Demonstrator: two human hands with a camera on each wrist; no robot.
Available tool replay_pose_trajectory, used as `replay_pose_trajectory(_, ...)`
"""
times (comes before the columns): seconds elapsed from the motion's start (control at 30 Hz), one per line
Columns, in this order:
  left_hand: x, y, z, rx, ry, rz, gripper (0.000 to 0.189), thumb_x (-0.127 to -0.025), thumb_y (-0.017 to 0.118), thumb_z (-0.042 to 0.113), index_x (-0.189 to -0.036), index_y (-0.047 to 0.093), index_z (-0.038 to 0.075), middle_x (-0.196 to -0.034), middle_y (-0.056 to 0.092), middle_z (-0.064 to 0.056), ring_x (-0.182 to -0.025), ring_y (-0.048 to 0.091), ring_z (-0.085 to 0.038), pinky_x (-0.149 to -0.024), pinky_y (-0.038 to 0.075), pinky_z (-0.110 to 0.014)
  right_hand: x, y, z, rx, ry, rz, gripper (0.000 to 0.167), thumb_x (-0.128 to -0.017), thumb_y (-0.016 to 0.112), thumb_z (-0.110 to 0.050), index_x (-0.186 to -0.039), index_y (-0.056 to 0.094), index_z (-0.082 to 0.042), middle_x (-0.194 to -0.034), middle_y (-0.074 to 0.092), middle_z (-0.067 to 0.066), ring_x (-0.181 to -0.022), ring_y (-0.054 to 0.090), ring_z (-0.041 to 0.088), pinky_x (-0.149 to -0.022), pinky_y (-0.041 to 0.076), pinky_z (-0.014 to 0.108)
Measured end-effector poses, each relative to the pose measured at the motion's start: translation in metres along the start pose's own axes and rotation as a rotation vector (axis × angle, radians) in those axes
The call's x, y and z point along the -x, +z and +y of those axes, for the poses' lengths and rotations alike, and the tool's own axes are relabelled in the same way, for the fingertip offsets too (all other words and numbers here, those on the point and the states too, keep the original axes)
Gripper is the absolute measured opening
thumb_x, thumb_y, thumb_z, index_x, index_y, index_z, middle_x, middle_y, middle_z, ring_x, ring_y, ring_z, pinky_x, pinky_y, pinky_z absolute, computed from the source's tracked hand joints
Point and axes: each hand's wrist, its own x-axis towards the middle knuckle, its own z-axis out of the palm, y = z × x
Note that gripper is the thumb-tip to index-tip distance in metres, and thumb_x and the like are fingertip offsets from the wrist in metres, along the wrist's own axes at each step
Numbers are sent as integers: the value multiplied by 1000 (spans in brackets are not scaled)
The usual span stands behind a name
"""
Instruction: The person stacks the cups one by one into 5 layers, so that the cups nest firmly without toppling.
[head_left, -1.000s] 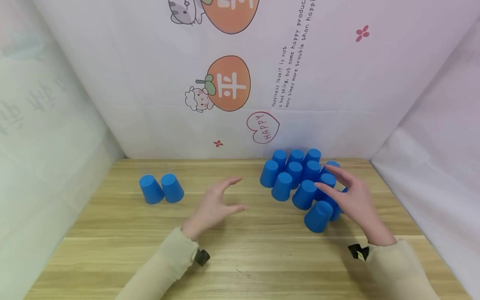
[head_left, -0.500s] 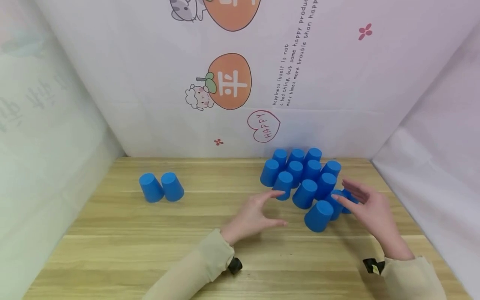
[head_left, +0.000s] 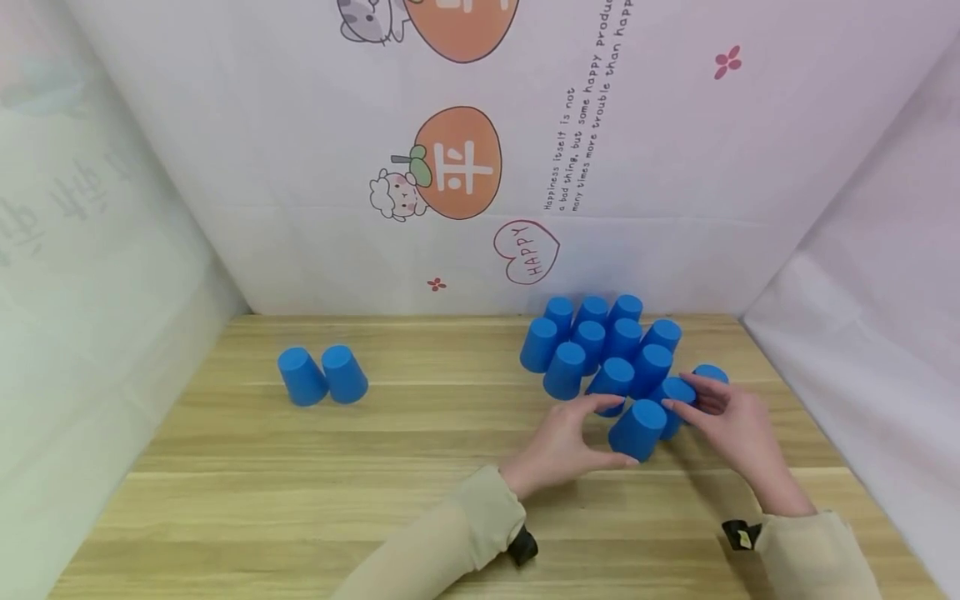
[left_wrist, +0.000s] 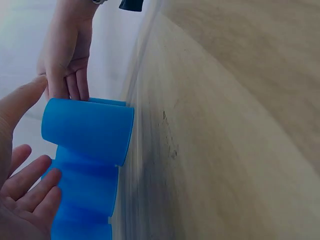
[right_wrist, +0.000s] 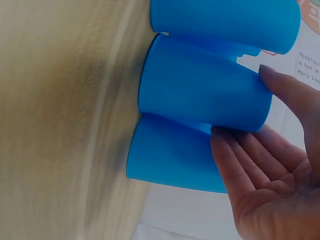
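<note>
Several upside-down blue cups stand grouped at the right of the table in the head view. My left hand (head_left: 558, 446) is spread at the left of the nearest cup (head_left: 637, 430), thumb and fingers reaching to either side of it. In the left wrist view a gap shows between that hand and the cup (left_wrist: 90, 127). My right hand (head_left: 738, 429) pinches the top part of the cup (head_left: 672, 408) just behind; the right wrist view has thumb and fingers on opposite sides of this cup (right_wrist: 205, 82). Another cup (head_left: 709, 375) is partly hidden behind the right hand.
Two more blue cups (head_left: 303, 377) stand side by side at the left of the wooden table (head_left: 420, 533). A white printed cloth (head_left: 315, 208) rises behind the table, with pale cloth at both sides. The rearmost cups are close to the back cloth.
My left hand has moved right across the table to the nearest cup. My right hand shifted right and nearer, then closed in on a cup. The cups at the left stayed put.
</note>
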Motion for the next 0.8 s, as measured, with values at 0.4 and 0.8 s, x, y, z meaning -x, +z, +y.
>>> replay_pose_trajectory(0.4,-21,26,-3,40,-69,43,74,-84,84,43,-145,54,15,-143,57,6,-121,61,-13,-96,50,-24,1,4,4,16,-39,65,51,-92,79,-29,-127,67,6,-120,66,31,-97,70,45,-69,59,24)
replay_pose_trajectory(0.8,-33,35,-8,47,-130,-5,66,-85,82,44,-141,57,18,-138,59,9,-121,59,-9,-97,48,-21,3,5,5,4,-45,78,50,-92,79,-26,-126,67,7,-119,67,30,-96,71,43,-68,51,8)
